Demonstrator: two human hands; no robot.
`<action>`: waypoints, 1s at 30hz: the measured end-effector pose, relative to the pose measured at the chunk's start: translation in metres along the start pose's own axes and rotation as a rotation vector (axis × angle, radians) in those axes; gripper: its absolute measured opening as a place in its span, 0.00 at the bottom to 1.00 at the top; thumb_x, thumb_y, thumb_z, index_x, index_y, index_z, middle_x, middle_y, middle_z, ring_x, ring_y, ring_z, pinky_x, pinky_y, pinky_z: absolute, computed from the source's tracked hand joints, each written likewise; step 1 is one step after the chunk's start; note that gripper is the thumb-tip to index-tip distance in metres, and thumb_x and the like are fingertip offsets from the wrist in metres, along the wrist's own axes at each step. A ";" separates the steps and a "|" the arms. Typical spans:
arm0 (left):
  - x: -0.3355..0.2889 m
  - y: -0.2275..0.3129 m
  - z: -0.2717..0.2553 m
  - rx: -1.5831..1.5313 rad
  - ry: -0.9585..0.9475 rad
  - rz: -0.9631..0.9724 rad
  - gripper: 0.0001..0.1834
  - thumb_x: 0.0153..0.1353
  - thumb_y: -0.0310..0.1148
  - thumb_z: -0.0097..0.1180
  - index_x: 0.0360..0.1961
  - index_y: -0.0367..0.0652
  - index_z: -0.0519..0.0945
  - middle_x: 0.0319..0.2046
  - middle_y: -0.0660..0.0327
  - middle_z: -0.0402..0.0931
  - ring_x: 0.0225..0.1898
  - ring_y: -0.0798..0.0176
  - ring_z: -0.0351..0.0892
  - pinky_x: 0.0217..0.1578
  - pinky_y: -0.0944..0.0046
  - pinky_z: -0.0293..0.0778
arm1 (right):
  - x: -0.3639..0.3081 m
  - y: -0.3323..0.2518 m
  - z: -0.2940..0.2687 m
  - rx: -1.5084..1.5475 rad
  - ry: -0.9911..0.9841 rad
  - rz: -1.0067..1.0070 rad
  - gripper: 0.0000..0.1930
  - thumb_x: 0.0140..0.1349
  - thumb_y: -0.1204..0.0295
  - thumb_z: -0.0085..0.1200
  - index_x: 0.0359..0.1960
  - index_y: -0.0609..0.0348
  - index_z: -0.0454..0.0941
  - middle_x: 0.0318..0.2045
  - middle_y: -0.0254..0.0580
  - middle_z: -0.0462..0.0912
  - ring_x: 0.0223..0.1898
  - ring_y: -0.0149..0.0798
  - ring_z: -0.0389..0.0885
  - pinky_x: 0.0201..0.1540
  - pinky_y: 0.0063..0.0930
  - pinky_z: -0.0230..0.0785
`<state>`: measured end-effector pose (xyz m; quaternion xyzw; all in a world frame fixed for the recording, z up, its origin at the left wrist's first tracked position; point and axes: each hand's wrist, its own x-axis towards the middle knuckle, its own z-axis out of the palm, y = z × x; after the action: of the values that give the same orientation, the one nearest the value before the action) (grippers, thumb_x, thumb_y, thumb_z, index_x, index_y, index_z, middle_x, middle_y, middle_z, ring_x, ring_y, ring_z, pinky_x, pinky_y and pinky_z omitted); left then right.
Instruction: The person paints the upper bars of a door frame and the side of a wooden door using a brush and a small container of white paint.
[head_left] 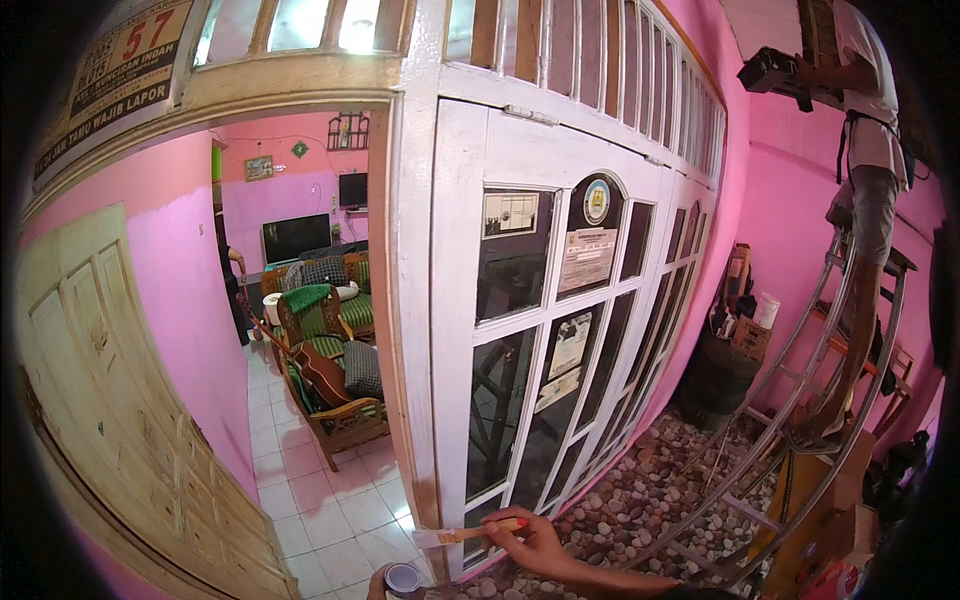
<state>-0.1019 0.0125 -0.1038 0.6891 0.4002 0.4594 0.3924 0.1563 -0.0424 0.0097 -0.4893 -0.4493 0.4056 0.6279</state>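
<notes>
the right hand [535,545] comes in from the lower edge and its fingers [520,532] are clenched around the wooden handle of a paintbrush [468,534]. the brush lies nearly level, and its pale bristle end touches the foot of the white door frame post [418,300], just above the tiled floor [320,500]. directly below the brush, at the very bottom of the view, sits a small round paint can [403,578]. only a sliver of the left hand [376,585] shows beside that can, apparently holding it, and i cannot tell how its fingers stand.

to the right of the post stands a white wooden partition with glass panes [560,330], with papers and a round emblem stuck on the glass. below it and further right the ground is covered with rounded pebbles [640,500]. well to the right of the post another person [865,150] stands high on a metal ladder [830,400] against the pink wall [790,220], holding a dark tool near the ceiling.

left of the post an open cream door [110,400] leans into view. through the doorway beyond the post is a pink room with wooden chairs with green cushions [325,350], a guitar [315,365] resting on them, and a dark television [295,238] at the far wall.
</notes>
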 end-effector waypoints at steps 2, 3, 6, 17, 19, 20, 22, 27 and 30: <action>-0.005 0.029 0.004 -0.175 0.012 -0.069 0.34 0.55 0.34 0.75 0.60 0.34 0.74 0.50 0.51 0.79 0.52 0.56 0.79 0.54 0.57 0.75 | 0.000 -0.004 -0.008 -0.015 -0.010 -0.006 0.11 0.73 0.72 0.55 0.50 0.69 0.77 0.39 0.46 0.86 0.38 0.33 0.86 0.43 0.27 0.79; -0.007 0.028 0.008 -0.175 0.017 -0.062 0.34 0.55 0.34 0.75 0.60 0.34 0.74 0.50 0.51 0.79 0.52 0.56 0.79 0.54 0.57 0.75 | 0.000 -0.005 -0.013 -0.015 -0.015 -0.013 0.11 0.73 0.72 0.55 0.50 0.69 0.77 0.39 0.46 0.86 0.38 0.33 0.86 0.43 0.27 0.79; -0.022 0.014 0.018 -0.021 -0.021 -0.034 0.32 0.56 0.32 0.74 0.59 0.36 0.74 0.50 0.53 0.80 0.51 0.57 0.79 0.54 0.58 0.75 | -0.005 0.000 -0.027 -0.087 -0.014 -0.090 0.11 0.73 0.72 0.55 0.49 0.68 0.78 0.38 0.45 0.86 0.38 0.33 0.86 0.43 0.26 0.79; 0.009 0.034 0.052 0.003 -0.129 -0.017 0.33 0.52 0.34 0.76 0.57 0.37 0.74 0.50 0.51 0.81 0.53 0.53 0.80 0.57 0.56 0.73 | -0.017 -0.035 -0.057 -0.101 0.154 -0.347 0.07 0.72 0.73 0.55 0.44 0.65 0.79 0.34 0.37 0.84 0.33 0.25 0.80 0.36 0.21 0.73; 0.024 0.060 0.049 0.000 -0.139 0.103 0.36 0.53 0.33 0.75 0.62 0.36 0.72 0.55 0.49 0.77 0.57 0.51 0.77 0.59 0.56 0.71 | -0.018 -0.067 -0.058 -0.247 0.165 -0.383 0.05 0.71 0.75 0.55 0.42 0.65 0.79 0.34 0.37 0.83 0.33 0.26 0.80 0.36 0.22 0.73; 0.025 0.060 0.046 0.018 -0.128 0.138 0.38 0.53 0.33 0.75 0.63 0.36 0.71 0.55 0.49 0.76 0.57 0.51 0.77 0.60 0.56 0.70 | -0.020 -0.082 -0.051 -0.238 0.159 -0.372 0.05 0.71 0.76 0.55 0.42 0.65 0.78 0.33 0.37 0.83 0.32 0.26 0.80 0.35 0.21 0.72; 0.031 0.069 0.049 0.011 -0.115 0.109 0.38 0.51 0.28 0.74 0.63 0.35 0.71 0.56 0.50 0.76 0.58 0.51 0.77 0.60 0.57 0.70 | -0.021 -0.092 -0.044 -0.224 0.146 -0.313 0.04 0.70 0.76 0.56 0.42 0.65 0.78 0.33 0.37 0.83 0.32 0.26 0.81 0.34 0.21 0.72; 0.041 0.075 0.053 -0.006 -0.162 0.129 0.37 0.52 0.27 0.72 0.63 0.37 0.71 0.57 0.50 0.75 0.59 0.49 0.76 0.61 0.57 0.71 | -0.014 -0.095 -0.039 -0.499 0.035 -0.395 0.04 0.67 0.76 0.59 0.38 0.65 0.80 0.28 0.40 0.82 0.28 0.30 0.81 0.30 0.24 0.71; 0.041 0.072 0.053 -0.033 -0.182 0.128 0.37 0.52 0.26 0.72 0.64 0.37 0.70 0.58 0.49 0.74 0.60 0.50 0.75 0.61 0.58 0.71 | -0.007 -0.101 -0.022 -0.605 -0.061 -0.400 0.05 0.64 0.76 0.62 0.37 0.64 0.81 0.27 0.43 0.82 0.27 0.35 0.82 0.30 0.28 0.72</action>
<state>-0.0278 0.0139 -0.0401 0.7454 0.3104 0.4256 0.4085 0.1822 -0.0739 0.1047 -0.5431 -0.6543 0.1377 0.5078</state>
